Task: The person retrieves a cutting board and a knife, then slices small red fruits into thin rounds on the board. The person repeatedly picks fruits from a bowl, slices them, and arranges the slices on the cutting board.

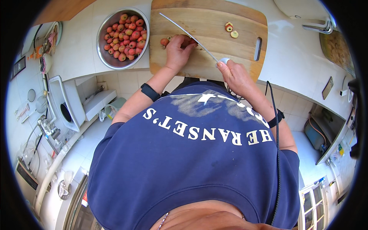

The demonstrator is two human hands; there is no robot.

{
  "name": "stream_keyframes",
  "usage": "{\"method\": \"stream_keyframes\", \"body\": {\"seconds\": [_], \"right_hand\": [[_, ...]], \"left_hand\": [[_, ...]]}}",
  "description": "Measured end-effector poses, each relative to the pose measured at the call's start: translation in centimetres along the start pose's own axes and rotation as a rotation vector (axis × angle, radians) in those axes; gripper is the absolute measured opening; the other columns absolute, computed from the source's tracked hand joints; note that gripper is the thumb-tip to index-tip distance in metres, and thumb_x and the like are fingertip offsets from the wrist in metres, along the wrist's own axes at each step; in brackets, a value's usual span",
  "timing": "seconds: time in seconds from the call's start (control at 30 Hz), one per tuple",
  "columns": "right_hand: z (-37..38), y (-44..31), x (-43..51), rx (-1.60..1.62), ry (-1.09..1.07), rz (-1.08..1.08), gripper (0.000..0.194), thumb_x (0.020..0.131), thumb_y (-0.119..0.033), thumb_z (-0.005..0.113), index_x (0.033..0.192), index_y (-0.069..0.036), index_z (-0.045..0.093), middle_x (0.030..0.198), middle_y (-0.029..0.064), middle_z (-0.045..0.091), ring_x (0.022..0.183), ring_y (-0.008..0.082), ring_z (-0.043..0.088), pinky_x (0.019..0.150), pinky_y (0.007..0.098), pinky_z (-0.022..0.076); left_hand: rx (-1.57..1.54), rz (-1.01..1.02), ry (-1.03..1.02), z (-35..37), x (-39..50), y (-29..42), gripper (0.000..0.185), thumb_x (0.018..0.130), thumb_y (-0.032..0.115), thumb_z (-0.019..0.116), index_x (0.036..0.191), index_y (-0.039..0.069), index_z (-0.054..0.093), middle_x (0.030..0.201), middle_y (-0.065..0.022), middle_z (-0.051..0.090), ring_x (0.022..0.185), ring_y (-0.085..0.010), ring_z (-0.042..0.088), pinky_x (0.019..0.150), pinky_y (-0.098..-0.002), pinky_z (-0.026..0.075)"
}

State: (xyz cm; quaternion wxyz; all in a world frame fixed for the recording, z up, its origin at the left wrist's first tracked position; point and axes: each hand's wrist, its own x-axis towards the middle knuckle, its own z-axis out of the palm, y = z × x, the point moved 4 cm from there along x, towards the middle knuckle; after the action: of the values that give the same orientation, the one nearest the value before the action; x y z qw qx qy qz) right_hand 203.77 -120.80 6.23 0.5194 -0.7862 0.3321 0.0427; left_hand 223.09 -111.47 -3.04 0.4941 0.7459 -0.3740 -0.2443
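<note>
My right hand [237,75] grips the pale handle of a kitchen knife [188,34]. The knife's blade, seen nearly edge-on, slants to the upper left above the wooden cutting board [207,15]. At the left half of the board, my left hand [179,51] pinches a red hawthorn fruit [193,42], mostly hidden by the fingers and blade. Just left of that hand lie another hawthorn fruit [164,42] and small bits. Cut hawthorn pieces [229,27] and a pale cut half [234,34] rest towards the board's right side.
Left of the board stands a steel bowl [100,56] filled with red hawthorn fruits [126,37]. The white countertop [77,54] curves around me. A faucet [319,28] is at the upper right. A black cable [277,149] hangs down over my shirt.
</note>
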Motion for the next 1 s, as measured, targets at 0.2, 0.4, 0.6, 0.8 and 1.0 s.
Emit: {"method": "stream_keyframes", "body": {"seconds": [0.2,0.4,0.6,0.8,1.0], "right_hand": [[0.0,0.1,1.7,0.005,-0.003,-0.060,0.052,0.099,-0.038,0.043,0.074,0.006,0.055,0.070,0.0301,0.057,0.070,0.0485,0.055,0.064,0.0506,0.0433],[1.3,-0.3,5.4,-0.024,0.003,-0.128,0.050,0.100,-0.040,0.040,0.078,0.002,0.055,0.056,0.0114,0.052,0.053,0.0260,0.052,0.055,0.0382,0.0430],[1.3,1.2,4.4,0.216,0.001,0.053,0.051,0.100,-0.043,0.041,0.080,0.001,0.057,0.057,0.0064,0.052,0.052,0.0168,0.051,0.051,0.0321,0.0425],[-0.5,1.9,2.1,0.323,0.110,0.189,0.055,0.099,-0.048,0.041,0.077,0.000,0.056,0.057,0.0055,0.054,0.050,0.0163,0.053,0.051,0.0320,0.0438],[0.0,2.4,0.7,0.203,-0.024,0.156,0.056,0.098,-0.047,0.042,0.076,0.002,0.055,0.057,0.0087,0.055,0.053,0.0208,0.054,0.054,0.0341,0.0440]], "left_hand": [[-0.072,-0.161,-0.058,-0.2,0.9,-0.5,0.015,0.074,0.001,0.075,0.084,0.000,0.063,0.084,-0.0092,0.066,0.073,-0.0176,0.067,0.066,-0.0276,0.053],[-0.119,-0.198,-0.095,-0.1,1.1,-0.9,0.017,0.076,0.002,0.075,0.087,0.000,0.062,0.084,-0.0082,0.065,0.075,-0.0166,0.066,0.067,-0.0279,0.053],[-0.098,-0.120,-0.119,-0.2,0.6,-0.8,0.022,0.077,0.001,0.073,0.092,0.001,0.057,0.086,-0.0071,0.063,0.075,-0.0141,0.064,0.068,-0.0261,0.054],[-0.169,-0.170,-0.130,0.1,0.2,-1.2,0.024,0.081,-0.001,0.069,0.099,0.002,0.053,0.089,-0.0055,0.062,0.079,-0.0101,0.062,0.069,-0.0235,0.053],[-0.108,-0.098,-0.167,-0.1,0.1,0.1,0.024,0.079,-0.002,0.069,0.097,0.002,0.054,0.087,-0.0070,0.061,0.074,-0.0126,0.063,0.067,-0.0237,0.053]]}}
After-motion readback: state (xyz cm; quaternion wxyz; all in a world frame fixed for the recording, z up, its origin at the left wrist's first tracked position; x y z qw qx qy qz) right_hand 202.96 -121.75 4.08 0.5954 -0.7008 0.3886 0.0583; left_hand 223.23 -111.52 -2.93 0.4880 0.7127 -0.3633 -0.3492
